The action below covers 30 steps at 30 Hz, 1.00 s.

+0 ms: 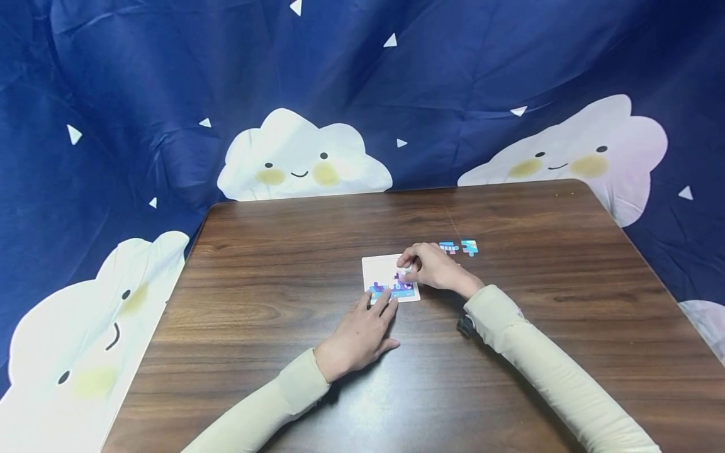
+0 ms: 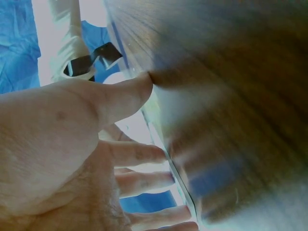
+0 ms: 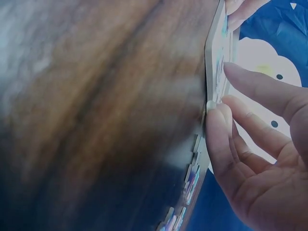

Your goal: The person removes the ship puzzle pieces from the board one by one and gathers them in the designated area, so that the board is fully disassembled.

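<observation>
Left fingers (image 1: 389,311) on purple-and-blue printed puzzle board (image 1: 376,270)

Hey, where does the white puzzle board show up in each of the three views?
Head: the puzzle board lies just right of the picture's middle, partly covered by hands.
Left wrist: the puzzle board is a thin slanting edge by the fingertips, right of lower centre.
Right wrist: the puzzle board is nearly edge-on, upper right of centre.
Shared landmark: the left hand, partly visible at the right wrist view's top right.
</observation>
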Motion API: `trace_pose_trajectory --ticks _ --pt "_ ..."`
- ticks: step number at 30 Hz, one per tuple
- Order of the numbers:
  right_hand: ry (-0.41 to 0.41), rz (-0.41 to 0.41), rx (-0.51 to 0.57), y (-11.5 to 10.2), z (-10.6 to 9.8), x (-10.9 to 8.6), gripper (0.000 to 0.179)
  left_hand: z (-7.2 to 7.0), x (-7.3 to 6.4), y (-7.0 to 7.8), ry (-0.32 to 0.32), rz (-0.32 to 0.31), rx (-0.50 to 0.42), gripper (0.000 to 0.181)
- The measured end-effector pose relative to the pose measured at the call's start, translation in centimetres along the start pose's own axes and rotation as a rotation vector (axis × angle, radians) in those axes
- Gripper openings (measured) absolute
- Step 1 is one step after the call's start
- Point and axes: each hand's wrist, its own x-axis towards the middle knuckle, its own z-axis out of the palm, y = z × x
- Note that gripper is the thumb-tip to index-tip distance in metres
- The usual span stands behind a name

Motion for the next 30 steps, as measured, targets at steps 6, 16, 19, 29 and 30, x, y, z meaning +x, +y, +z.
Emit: trace_pose_trajectory --ticks 6,16,19,29,30 --pt "-0.011 0.008 0.002 0.01 -0.09 -0.03 0.031 0.04 0.02 -0.01 0.011 0.000 -0.003 0.078" --pt "-0.026 0.021 0.003 -0.24 -0.13 -0.05 0.030 -0.06 -0.02 0.07 -0.004 -0.011 -0.013 0.078" --pt "-0.032 0.025 -0.002 -0.30 -0.14 -0.08 0.028 -0.09 -0.02 0.10 -0.004 -0.010 -0.010 0.078" --pt "-0.027 -0.004 -0.013 -0.36 -0.22 -0.01 0.025 -0.27 0.02 0.06 -0.012 -0.010 -0.010 0.077" --pt "-0.025 -0.007 -0.007 -0.34 -0.18 0.02 0.025 -0.26 0.00 0.06 -0.013 -0.010 -0.010 0.077"
